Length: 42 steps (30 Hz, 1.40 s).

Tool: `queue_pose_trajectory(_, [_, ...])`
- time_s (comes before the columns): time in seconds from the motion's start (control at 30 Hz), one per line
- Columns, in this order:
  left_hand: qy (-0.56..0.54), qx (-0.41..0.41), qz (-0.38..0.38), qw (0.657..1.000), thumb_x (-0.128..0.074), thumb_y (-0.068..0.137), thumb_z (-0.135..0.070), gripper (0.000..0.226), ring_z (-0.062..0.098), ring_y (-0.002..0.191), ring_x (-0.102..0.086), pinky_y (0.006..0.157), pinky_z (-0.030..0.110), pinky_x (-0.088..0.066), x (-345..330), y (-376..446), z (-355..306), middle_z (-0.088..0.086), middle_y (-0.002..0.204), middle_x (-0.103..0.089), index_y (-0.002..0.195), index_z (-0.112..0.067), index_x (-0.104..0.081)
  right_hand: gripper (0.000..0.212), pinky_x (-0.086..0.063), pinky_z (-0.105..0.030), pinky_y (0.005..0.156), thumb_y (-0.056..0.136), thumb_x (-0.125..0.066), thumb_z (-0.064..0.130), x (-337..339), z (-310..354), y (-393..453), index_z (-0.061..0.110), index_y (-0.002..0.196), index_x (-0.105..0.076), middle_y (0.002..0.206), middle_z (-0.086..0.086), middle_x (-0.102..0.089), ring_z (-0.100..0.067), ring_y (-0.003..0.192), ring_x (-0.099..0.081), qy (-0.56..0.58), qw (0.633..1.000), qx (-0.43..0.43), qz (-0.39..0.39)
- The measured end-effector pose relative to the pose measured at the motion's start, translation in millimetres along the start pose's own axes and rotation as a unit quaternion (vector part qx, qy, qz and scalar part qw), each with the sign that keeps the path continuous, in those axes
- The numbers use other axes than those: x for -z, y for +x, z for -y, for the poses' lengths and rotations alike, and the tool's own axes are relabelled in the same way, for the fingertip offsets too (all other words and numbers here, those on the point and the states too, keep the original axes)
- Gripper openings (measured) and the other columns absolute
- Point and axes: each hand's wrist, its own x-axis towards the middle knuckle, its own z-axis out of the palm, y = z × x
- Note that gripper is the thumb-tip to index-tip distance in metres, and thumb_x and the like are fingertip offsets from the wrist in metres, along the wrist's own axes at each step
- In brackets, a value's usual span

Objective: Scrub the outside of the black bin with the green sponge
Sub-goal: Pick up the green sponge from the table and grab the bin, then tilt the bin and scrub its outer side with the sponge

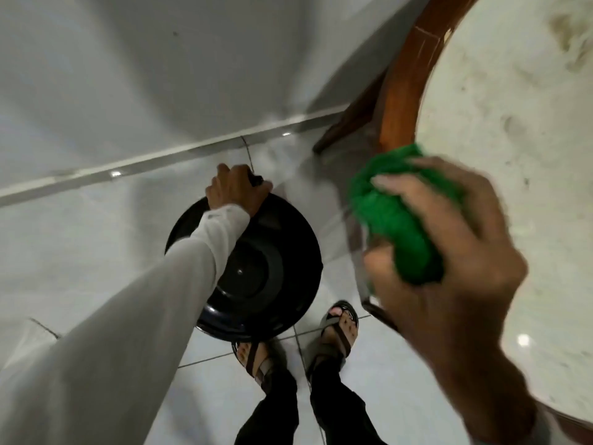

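Observation:
The black bin (276,277) stands on the white tiled floor below me, seen from above, its round rim and dark inside showing. My left hand (236,191) grips the far edge of its rim, the long light sleeve running down to it. My right hand (449,261) is raised close to the camera at the right, well above and to the right of the bin, fingers closed around the green sponge (401,220). The sponge is apart from the bin. The bin's outer wall is mostly hidden from this angle.
A table with a pale marble top (519,155) and curved brown wooden frame (404,81) fills the right side. A white wall with a skirting strip (154,159) runs behind the bin. My sandalled feet (340,329) stand right in front of the bin.

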Motion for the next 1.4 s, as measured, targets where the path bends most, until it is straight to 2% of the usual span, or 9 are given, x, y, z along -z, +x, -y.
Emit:
queue_pose_trajectory(0.17, [-0.089, -0.02, -0.076, 0.993, -0.054, 0.077, -0.063, 0.069, 0.049, 0.107, -0.065, 0.1, 0.052, -0.054, 19, -83, 70, 0.027, 0.113, -0.06, 0.105, -0.003, -0.074, 0.041, -0.055, -0.04, 0.106, 0.082, -0.068, 0.019, -39, 50, -40, 0.016, 0.123, -0.074, 0.133, -0.012, -0.065, -0.028, 0.125, -0.065, 0.142, 0.984, -0.049, 0.099])
queue_pose_trajectory(0.3, [-0.151, 0.0, -0.22, 0.964, -0.059, 0.082, -0.052, 0.051, 0.041, 0.096, -0.066, 0.089, 0.037, -0.049, 3, -137, 141, 0.018, 0.099, -0.063, 0.088, -0.004, -0.073, 0.041, -0.052, -0.031, 0.109, 0.085, -0.064, 0.017, -72, 48, -67, 0.017, 0.126, -0.07, 0.136, 0.0, -0.062, -0.015, 0.13, -0.061, 0.248, 0.934, -0.104, 0.234])
queue_pose_trajectory(0.4, [-0.158, 0.0, -0.272, 0.949, -0.061, 0.092, -0.046, 0.046, 0.036, 0.092, -0.064, 0.084, 0.025, -0.042, -17, -166, 178, 0.018, 0.097, -0.064, 0.094, -0.001, -0.07, 0.044, -0.047, -0.029, 0.115, 0.085, -0.065, 0.01, -102, 36, -91, 0.019, 0.128, -0.069, 0.141, 0.004, -0.061, -0.012, 0.135, -0.058, 0.276, 0.886, -0.138, 0.346])
queue_pose_trajectory(0.57, [-0.175, -0.037, -0.319, 0.931, -0.048, 0.105, -0.055, 0.061, 0.034, 0.091, -0.06, 0.081, 0.042, -0.051, -46, -188, 226, 0.017, 0.097, -0.062, 0.096, 0.001, -0.072, 0.047, -0.026, -0.039, 0.126, 0.083, -0.064, 0.023, -186, 34, -154, 0.028, 0.13, -0.067, 0.154, 0.006, -0.052, -0.009, 0.154, -0.033, 0.212, 0.848, -0.035, 0.485])
queue_pose_trajectory(0.73, [-0.154, -0.084, -0.34, 0.924, -0.048, 0.107, -0.046, 0.057, 0.028, 0.087, -0.056, 0.083, 0.02, -0.042, -65, -204, 256, 0.017, 0.088, -0.061, 0.082, 0.001, -0.068, 0.055, -0.032, -0.044, 0.112, 0.081, -0.049, 0.043, -271, -9, -153, 0.021, 0.126, -0.069, 0.138, -0.015, -0.054, -0.028, 0.132, -0.037, 0.052, 0.905, -0.034, 0.42])
queue_pose_trajectory(0.93, [-0.178, -0.069, -0.362, 0.912, -0.048, 0.107, -0.045, 0.057, 0.031, 0.084, -0.058, 0.078, 0.033, -0.046, -61, -191, 237, 0.02, 0.085, -0.063, 0.082, 0.003, -0.068, 0.04, -0.038, -0.045, 0.119, 0.093, -0.059, 0.033, -331, -19, -97, 0.021, 0.13, -0.069, 0.139, -0.013, -0.054, -0.036, 0.138, -0.045, 0.054, 0.882, -0.203, 0.422])
queue_pose_trajectory(1.13, [-0.15, -0.081, -0.372, 0.912, -0.052, 0.104, -0.035, 0.048, 0.032, 0.082, -0.059, 0.079, 0.025, -0.04, -50, -178, 230, 0.021, 0.083, -0.064, 0.081, 0.004, -0.069, 0.043, -0.032, -0.031, 0.117, 0.077, -0.059, 0.034, -217, 33, -157, 0.026, 0.118, -0.073, 0.129, 0.004, -0.059, -0.022, 0.13, -0.047, 0.238, 0.833, -0.011, 0.5])
queue_pose_trajectory(1.27, [-0.141, -0.098, -0.363, 0.916, -0.054, 0.099, -0.028, 0.041, 0.032, 0.081, -0.059, 0.076, 0.024, -0.04, -56, -187, 235, 0.022, 0.081, -0.064, 0.079, 0.004, -0.069, 0.053, -0.035, -0.035, 0.114, 0.085, -0.055, 0.04, -282, -14, -125, 0.01, 0.125, -0.072, 0.132, -0.017, -0.059, -0.034, 0.129, -0.049, 0.123, 0.889, -0.1, 0.43])
queue_pose_trajectory(1.4, [-0.149, -0.09, -0.365, 0.915, -0.054, 0.102, -0.027, 0.039, 0.034, 0.082, -0.061, 0.077, 0.033, -0.045, -42, -168, 231, 0.021, 0.085, -0.064, 0.085, 0.005, -0.069, 0.041, -0.046, -0.047, 0.114, 0.091, -0.059, 0.041, -341, -37, -75, 0.017, 0.121, -0.074, 0.133, -0.013, -0.063, -0.035, 0.13, -0.057, 0.079, 0.877, -0.202, 0.429])
